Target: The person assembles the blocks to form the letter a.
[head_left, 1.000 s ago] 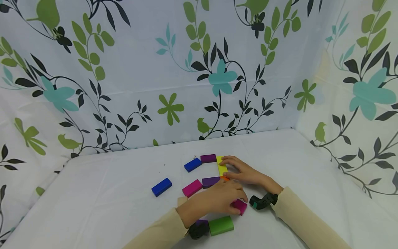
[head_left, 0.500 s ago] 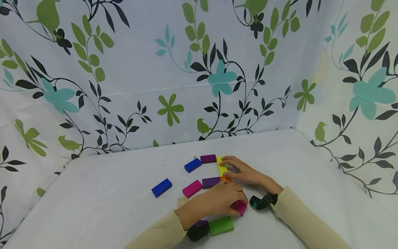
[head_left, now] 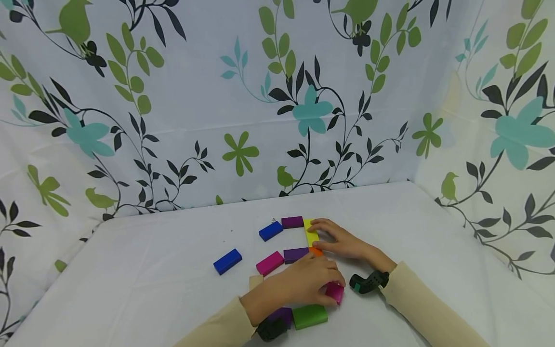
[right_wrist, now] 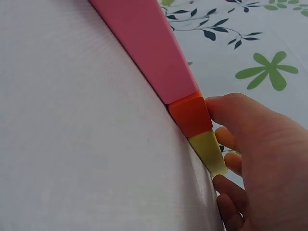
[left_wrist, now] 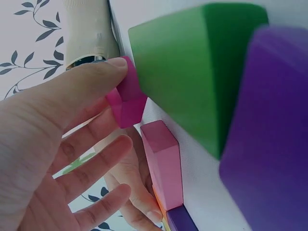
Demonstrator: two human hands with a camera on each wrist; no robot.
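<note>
My left hand (head_left: 310, 279) pinches a magenta block (left_wrist: 127, 103) between thumb and forefinger, its other fingers spread loosely. The block is at the near end of a row, beside the far right corner of a green block (head_left: 310, 316). A pink block (left_wrist: 162, 163) stands in line with it, hidden under the left hand in the head view. Farther along the row are an orange block (right_wrist: 191, 115) and a yellow block (head_left: 310, 237). My right hand (head_left: 338, 238) rests along their outer side, thumb at the orange block and relaxed fingers touching the yellow one.
A dark purple block (head_left: 292, 222) meets the yellow one at the far end. Two blue blocks, one farther left (head_left: 227, 261), lie apart. Purple (head_left: 296, 255), magenta (head_left: 270, 262) and beige (head_left: 256, 281) blocks run leftward; another purple block (head_left: 283, 316) adjoins the green one.
The left hand has turned the magenta block slightly and brought it a little nearer to the body, toward the green block. The right hand has stayed in place.
</note>
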